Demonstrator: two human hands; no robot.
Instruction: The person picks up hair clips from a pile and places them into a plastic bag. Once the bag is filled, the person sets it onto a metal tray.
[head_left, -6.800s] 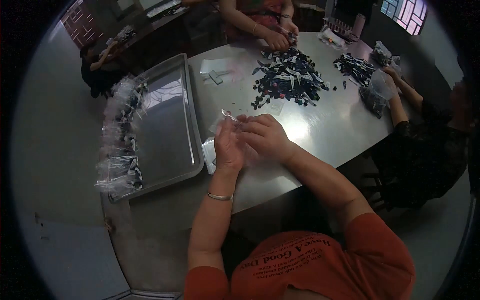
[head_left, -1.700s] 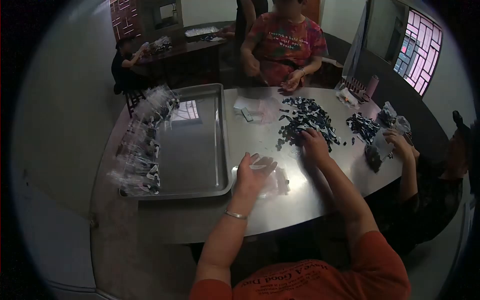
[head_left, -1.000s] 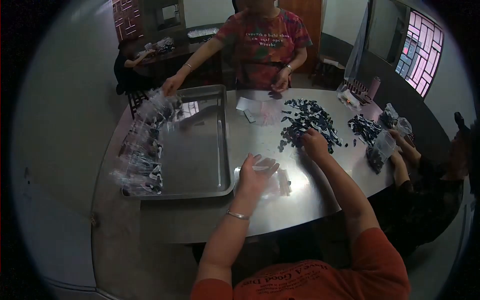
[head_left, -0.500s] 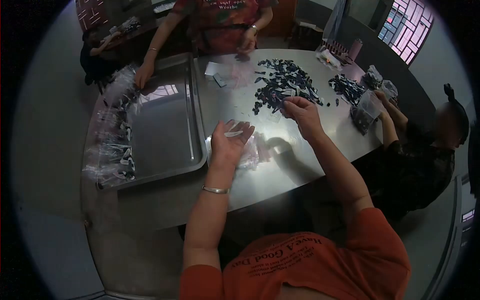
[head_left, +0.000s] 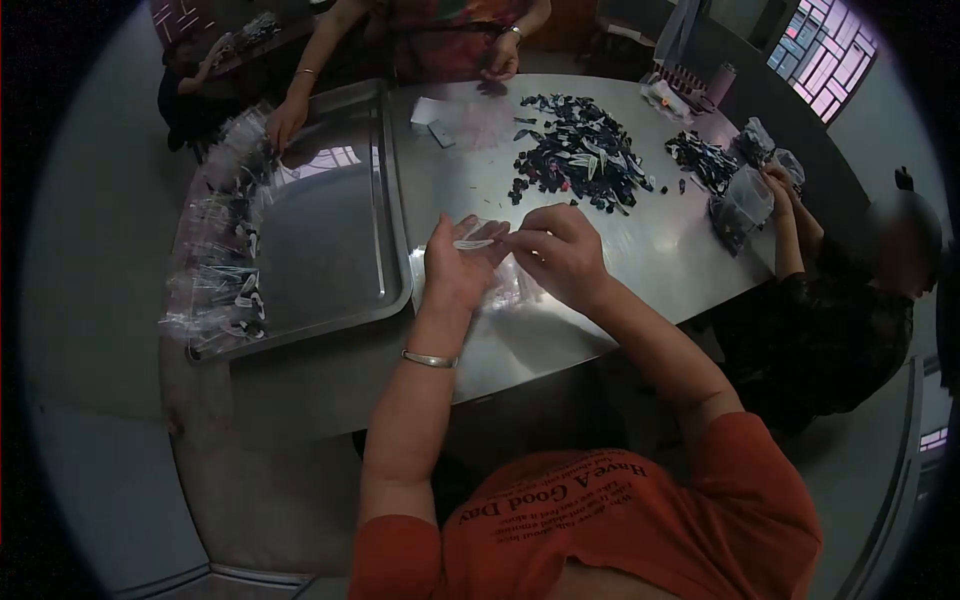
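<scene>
My left hand (head_left: 461,262) is palm up over the metal table (head_left: 470,370), fingers spread, with thin white pieces (head_left: 473,243) lying across the palm and fingers. My right hand (head_left: 562,254) has come right beside its fingertips, thumb and fingers pinched together; what they hold is too small to make out. Under and between my hands lie clear plastic bags (head_left: 513,290). Beyond my right hand is a heap of small dark and white pieces (head_left: 580,150).
A metal tray (head_left: 325,225) stands at left, bagged pieces (head_left: 240,275) along its left edge. A person across the table (head_left: 440,50) reaches to it. Another person at right (head_left: 850,290) handles a plastic bag (head_left: 745,200) near a smaller heap (head_left: 700,160). A white box (head_left: 430,112) lies behind.
My right hand has moved from the heap leftward and toward me, to my left hand's fingers. My left hand has stayed nearly in place. The view has shifted slightly.
</scene>
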